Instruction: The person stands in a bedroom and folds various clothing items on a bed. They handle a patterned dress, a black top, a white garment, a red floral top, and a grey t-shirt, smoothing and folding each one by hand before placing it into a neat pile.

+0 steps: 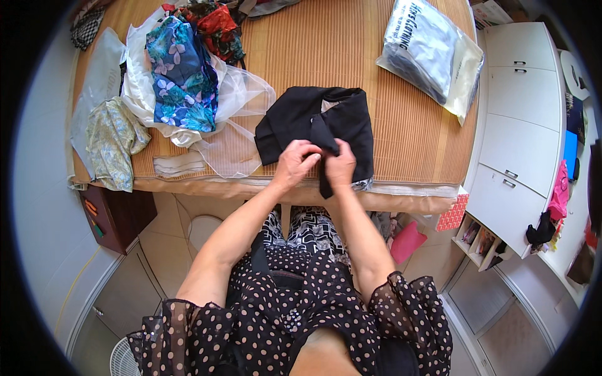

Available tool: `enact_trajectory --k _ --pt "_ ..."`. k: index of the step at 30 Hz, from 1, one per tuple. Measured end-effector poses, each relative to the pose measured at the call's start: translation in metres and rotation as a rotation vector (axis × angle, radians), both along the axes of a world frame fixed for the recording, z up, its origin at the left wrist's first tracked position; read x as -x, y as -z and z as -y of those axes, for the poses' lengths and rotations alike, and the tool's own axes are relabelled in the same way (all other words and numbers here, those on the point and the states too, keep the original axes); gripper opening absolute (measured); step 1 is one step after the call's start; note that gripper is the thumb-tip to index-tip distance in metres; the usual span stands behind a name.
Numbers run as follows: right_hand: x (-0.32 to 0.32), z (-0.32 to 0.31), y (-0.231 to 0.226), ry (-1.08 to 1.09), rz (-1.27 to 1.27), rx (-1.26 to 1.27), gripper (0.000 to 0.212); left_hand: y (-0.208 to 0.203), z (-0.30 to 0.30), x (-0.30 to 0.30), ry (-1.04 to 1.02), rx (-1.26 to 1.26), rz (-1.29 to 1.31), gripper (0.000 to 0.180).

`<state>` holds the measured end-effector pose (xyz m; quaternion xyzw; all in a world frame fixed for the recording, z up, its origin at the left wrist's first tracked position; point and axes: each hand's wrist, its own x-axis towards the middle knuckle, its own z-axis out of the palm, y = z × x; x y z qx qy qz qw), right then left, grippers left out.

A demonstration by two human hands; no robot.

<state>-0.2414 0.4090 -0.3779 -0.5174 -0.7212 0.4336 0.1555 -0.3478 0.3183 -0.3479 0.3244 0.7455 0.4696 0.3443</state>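
A black garment (351, 122) lies folded on the bamboo mat in front of me, with a pale patch showing near its collar. From it a narrow black cloth strip (322, 133) rises between my hands, its tail hanging down by the mat's near edge. My left hand (297, 165) is closed, thumb and forefinger pinched at the strip's left side. Close beside it, my right hand (340, 165) is wrapped round the strip. The fingers partly cover how the strip is folded or looped there.
The bamboo mat (301, 50) covers the bed. Left of the garment lie a blue floral cloth (182, 75), sheer white fabric (235, 147) and a pale patterned cloth (113, 138). A clear plastic clothing bag (433, 59) lies far right. White cabinets (523, 97) stand beyond the right edge.
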Motion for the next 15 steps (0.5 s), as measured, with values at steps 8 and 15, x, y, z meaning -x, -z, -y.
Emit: enact_trajectory --k 8,15 --pt "-0.161 -0.217 -0.045 0.327 -0.351 0.434 0.032 0.049 0.056 0.043 -0.284 0.199 -0.423 0.048" --pt "-0.168 -0.213 -0.013 0.249 0.22 -0.286 0.033 0.049 0.022 0.047 -0.276 0.376 -0.413 0.062"
